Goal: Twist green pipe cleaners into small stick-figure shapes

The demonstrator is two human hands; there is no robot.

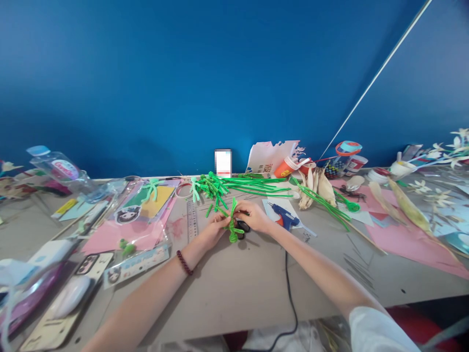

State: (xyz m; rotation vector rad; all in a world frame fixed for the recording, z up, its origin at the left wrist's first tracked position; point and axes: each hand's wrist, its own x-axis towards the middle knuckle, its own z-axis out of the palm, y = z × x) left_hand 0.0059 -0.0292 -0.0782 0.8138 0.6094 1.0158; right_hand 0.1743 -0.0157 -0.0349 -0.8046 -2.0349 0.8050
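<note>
- Left hand [215, 231]: fingertips pinched on the side of a green fuzzy-wire piece [233, 231]; a dark beaded bracelet [184, 262] circles the wrist.
- Right hand [254, 216]: thumb and fingers closed on the upper part of the same piece, opposite the left.
- Green fuzzy-wire piece: held between the two hands above the table [234, 288], with strands projecting upward and a rounded, coiled lower end.
- Black looped object [243, 228]: just behind the piece and beside the right hand, partly hidden.
- Blue glue gun [287, 215]: to the right of the right hand, over white paper; a dark cord [289, 288] crosses the table's near edge.
- Clear ruler [192, 220]: to the left of the left hand.
- Bundle of short green pieces [211, 186]: beyond the hands, with long green stems [260, 186] extending to its right.
- Upright phone [223, 164]: behind the bundle, near the blue wall [183, 88].
- Dried husks [310, 190]: right of the stems, near an orange cup [284, 169].
- Plastic bottle [62, 168]: tilted, at far left.
</note>
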